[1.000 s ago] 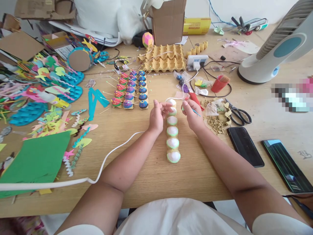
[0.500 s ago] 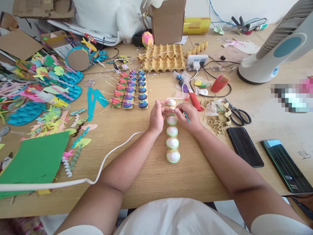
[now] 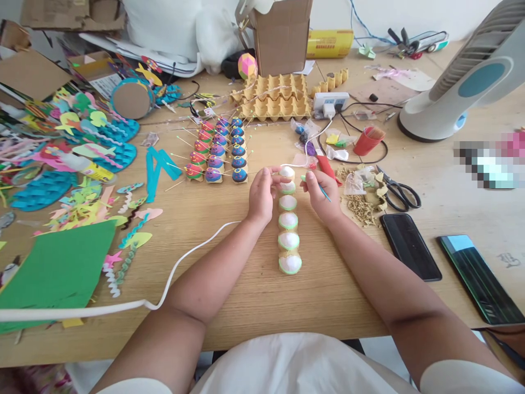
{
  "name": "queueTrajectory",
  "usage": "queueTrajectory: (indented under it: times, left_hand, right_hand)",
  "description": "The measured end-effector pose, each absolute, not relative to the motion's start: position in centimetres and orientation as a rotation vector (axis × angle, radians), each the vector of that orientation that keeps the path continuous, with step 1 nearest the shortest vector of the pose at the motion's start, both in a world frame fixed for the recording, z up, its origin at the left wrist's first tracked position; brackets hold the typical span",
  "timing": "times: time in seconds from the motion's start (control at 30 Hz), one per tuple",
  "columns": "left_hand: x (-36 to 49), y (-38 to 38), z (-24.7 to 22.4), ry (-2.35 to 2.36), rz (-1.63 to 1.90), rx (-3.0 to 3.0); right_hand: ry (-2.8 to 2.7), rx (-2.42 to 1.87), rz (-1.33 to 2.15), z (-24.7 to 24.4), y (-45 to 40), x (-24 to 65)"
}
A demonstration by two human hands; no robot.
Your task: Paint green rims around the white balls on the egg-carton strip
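A strip of egg carton cups (image 3: 289, 241) lies lengthwise in front of me, its domes covered in white with light green rims. My left hand (image 3: 261, 197) is at the strip's far end, fingers curled against the second-farthest cup and thumb raised. To the right of the strip, my right hand (image 3: 324, 196) pinches a thin blue stick (image 3: 325, 194) that points down and right. A small light green bit (image 3: 303, 178) shows at its fingertips, too small to make out.
Painted egg carton strips with pins (image 3: 215, 158) stand left of centre. Scissors (image 3: 400, 191), a phone (image 3: 410, 246) and a larger dark device (image 3: 479, 279) lie right. A white cable (image 3: 180, 260) crosses by my left forearm. Green paper (image 3: 61, 268) and paper cutouts spread left; a fan (image 3: 455, 93) stands back right.
My right hand has drawn back to the right, away from the strip and my left hand, with the blue stick still in it. My left hand stays nearly in place.
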State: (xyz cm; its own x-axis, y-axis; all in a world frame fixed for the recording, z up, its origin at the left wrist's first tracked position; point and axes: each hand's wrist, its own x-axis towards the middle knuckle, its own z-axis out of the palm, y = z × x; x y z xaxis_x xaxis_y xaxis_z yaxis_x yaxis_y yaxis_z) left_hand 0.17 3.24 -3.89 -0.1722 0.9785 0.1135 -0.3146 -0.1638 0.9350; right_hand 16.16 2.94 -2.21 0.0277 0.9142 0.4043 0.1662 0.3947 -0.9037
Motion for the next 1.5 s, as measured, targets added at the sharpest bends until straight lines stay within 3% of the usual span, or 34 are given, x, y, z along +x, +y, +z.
queueTrajectory:
  times: [0.33,1.03,1.5]
  left_hand:
    - [0.0,2.1,-2.7,0.923,1.392,1.380]
    - [-0.1,3.3,-4.5,1.095,1.576,1.117]
    - [-0.1,3.8,-4.3,1.124,1.619,1.003]
  right_hand:
    - [-1.510,-1.001,0.926,-1.6,2.8,16.1]
    - [-1.492,-0.974,0.794,-1.9,2.8,16.0]
    - [-1.250,-0.968,1.055,-3.3,4.4,16.4]
